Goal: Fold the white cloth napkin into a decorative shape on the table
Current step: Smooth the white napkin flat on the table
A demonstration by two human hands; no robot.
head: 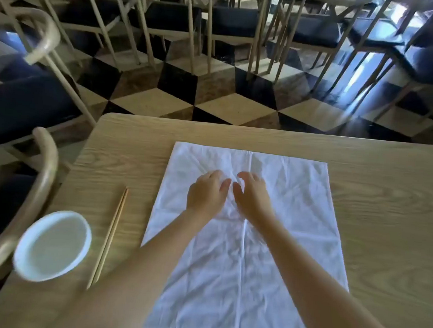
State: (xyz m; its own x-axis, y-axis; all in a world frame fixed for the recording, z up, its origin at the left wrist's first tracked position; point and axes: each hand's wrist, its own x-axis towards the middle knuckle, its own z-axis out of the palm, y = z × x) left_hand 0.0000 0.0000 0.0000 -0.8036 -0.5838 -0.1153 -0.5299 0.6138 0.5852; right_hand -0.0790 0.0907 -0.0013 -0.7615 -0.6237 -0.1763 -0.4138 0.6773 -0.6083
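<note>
The white cloth napkin (244,256) lies spread flat on the wooden worktop (378,202), unfolded, its far edge well short of the worktop's far edge and its near edge running out of view at the bottom. A straight crease runs down its middle from far to near, and the fabric is lightly wrinkled all over, with a small bunch of puckers between the two hands.

Both hands rest palm-down on the far half of the napkin, side by side at the centre crease. The left hand (206,191) sits just left of the crease, fingers loosely curled and spread, gripping nothing. The right hand (253,195) sits just right of it, likewise loosely curved and holding nothing. The fingertips of the two nearly meet, the thumbs pointing toward each other. Both bare forearms reach in across the napkin from the near edge.

To the left of the napkin, a pair of wooden chopsticks (108,238) lies on the bare worktop, laid together. Further left, near the worktop's edge, stands a shallow white bowl (52,245).

Beyond the worktop, a checkered floor (150,101) carries rows of pale-framed chairs (175,20) with dark seats.
</note>
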